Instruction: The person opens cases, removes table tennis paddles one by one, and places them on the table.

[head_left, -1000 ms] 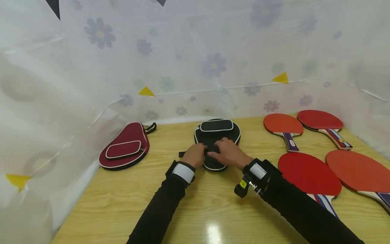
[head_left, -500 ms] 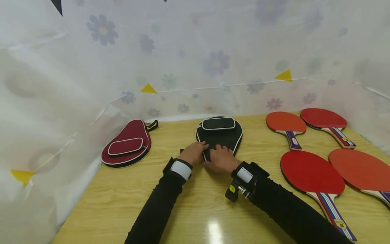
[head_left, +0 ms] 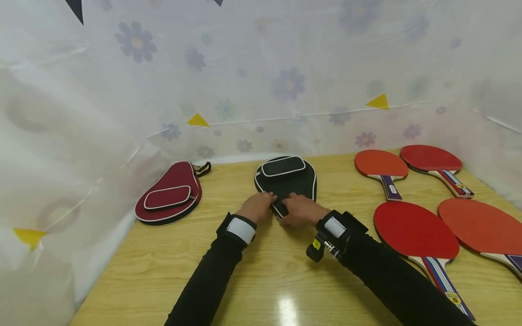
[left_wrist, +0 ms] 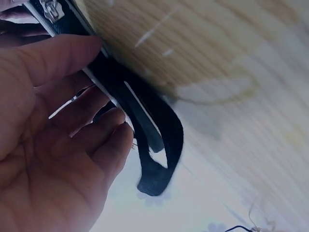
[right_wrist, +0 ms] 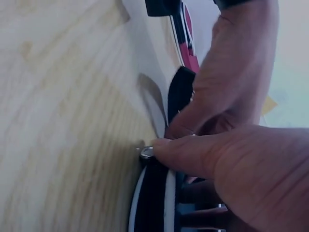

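A black table tennis bat case (head_left: 291, 183) with white piping and a front pocket lies at the middle of the table, narrow end towards me. My left hand (head_left: 258, 206) holds its left edge, thumb on the zipped side, beside the black strap loop (left_wrist: 171, 130). Gripping the narrow end from the right is my right hand (head_left: 302, 209). Its thumb tip touches a metal zipper pull (right_wrist: 146, 153), while its other fingers lie across the case. A zip slider (left_wrist: 51, 10) also shows on the side in the left wrist view.
A dark red bat case (head_left: 169, 192) lies at the left. Several red-faced bats lie at the right, including an orange-red bat (head_left: 381, 164) and a red bat (head_left: 416, 228) near my right sleeve. A flowered white sheet (head_left: 244, 81) encloses the wooden table (head_left: 261, 280).
My right hand has come down from over the case onto its narrow end. The case has turned slightly, and its wide end has shifted left.
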Demonstrator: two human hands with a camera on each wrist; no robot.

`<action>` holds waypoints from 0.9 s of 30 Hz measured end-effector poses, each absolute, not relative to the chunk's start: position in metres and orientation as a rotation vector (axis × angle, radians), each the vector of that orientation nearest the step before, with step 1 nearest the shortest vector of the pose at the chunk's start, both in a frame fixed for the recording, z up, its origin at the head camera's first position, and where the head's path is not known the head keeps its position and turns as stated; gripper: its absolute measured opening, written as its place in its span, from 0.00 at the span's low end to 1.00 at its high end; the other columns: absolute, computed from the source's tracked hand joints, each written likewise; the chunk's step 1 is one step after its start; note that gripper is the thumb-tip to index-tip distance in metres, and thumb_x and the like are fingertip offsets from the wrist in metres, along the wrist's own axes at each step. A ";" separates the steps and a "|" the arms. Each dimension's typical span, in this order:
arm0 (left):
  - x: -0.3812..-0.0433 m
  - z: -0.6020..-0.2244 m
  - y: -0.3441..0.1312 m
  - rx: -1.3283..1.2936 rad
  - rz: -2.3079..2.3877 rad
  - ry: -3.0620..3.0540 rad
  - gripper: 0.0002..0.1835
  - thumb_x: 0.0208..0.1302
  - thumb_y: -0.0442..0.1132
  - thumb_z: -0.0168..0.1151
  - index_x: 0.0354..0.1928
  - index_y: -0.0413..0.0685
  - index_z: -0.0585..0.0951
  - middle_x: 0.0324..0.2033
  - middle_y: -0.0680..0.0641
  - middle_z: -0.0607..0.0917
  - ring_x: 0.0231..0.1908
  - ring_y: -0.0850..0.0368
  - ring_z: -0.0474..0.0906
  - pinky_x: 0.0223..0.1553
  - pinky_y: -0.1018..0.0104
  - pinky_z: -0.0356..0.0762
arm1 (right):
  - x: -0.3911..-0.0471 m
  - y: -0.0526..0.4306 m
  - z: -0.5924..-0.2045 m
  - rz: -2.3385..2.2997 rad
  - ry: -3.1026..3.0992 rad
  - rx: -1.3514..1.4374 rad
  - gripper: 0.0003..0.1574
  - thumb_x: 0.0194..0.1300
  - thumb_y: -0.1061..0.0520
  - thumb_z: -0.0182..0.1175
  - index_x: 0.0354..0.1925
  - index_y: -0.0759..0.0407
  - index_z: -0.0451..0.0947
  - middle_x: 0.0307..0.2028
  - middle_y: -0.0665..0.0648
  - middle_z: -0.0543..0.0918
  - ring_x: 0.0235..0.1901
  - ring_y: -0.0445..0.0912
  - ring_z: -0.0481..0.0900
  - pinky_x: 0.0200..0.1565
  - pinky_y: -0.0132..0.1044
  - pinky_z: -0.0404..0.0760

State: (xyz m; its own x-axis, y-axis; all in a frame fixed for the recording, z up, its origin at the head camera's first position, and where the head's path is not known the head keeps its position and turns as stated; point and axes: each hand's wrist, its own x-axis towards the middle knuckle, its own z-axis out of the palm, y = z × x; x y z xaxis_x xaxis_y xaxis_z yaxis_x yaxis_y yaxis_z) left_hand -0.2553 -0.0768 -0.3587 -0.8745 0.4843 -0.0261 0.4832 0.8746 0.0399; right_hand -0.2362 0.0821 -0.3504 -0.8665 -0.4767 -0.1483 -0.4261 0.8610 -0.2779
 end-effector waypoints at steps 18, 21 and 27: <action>-0.244 -0.353 -0.083 0.778 0.280 2.993 0.24 0.64 0.45 0.71 0.58 0.42 0.84 0.54 0.42 0.86 0.49 0.47 0.85 0.47 0.58 0.82 | -0.250 0.104 -0.347 -0.293 2.780 -0.763 0.33 0.63 0.58 0.69 0.66 0.64 0.76 0.66 0.65 0.75 0.64 0.62 0.73 0.63 0.52 0.73; -0.243 -0.353 -0.086 0.826 0.319 2.990 0.22 0.66 0.47 0.69 0.55 0.41 0.85 0.49 0.41 0.87 0.45 0.47 0.85 0.44 0.57 0.83 | -0.250 0.107 -0.345 -0.258 2.792 -0.787 0.31 0.63 0.62 0.68 0.64 0.63 0.78 0.65 0.64 0.77 0.63 0.63 0.74 0.62 0.52 0.74; -0.247 -0.358 -0.099 0.848 0.325 3.059 0.13 0.70 0.39 0.65 0.50 0.38 0.87 0.42 0.40 0.87 0.44 0.45 0.84 0.47 0.53 0.81 | -0.253 0.114 -0.343 -0.248 2.836 -0.834 0.29 0.60 0.72 0.58 0.61 0.63 0.81 0.61 0.64 0.80 0.64 0.63 0.74 0.62 0.51 0.75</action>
State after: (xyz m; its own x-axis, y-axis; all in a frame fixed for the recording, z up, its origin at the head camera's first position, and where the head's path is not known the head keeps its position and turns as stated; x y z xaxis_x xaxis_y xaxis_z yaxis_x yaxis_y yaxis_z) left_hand -0.2467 -0.0987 -0.3584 -0.8575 0.5044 0.1015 0.5144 0.8380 0.1817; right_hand -0.2533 0.1138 -0.3430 -0.8279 -0.5479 -0.1197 -0.5189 0.8293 -0.2072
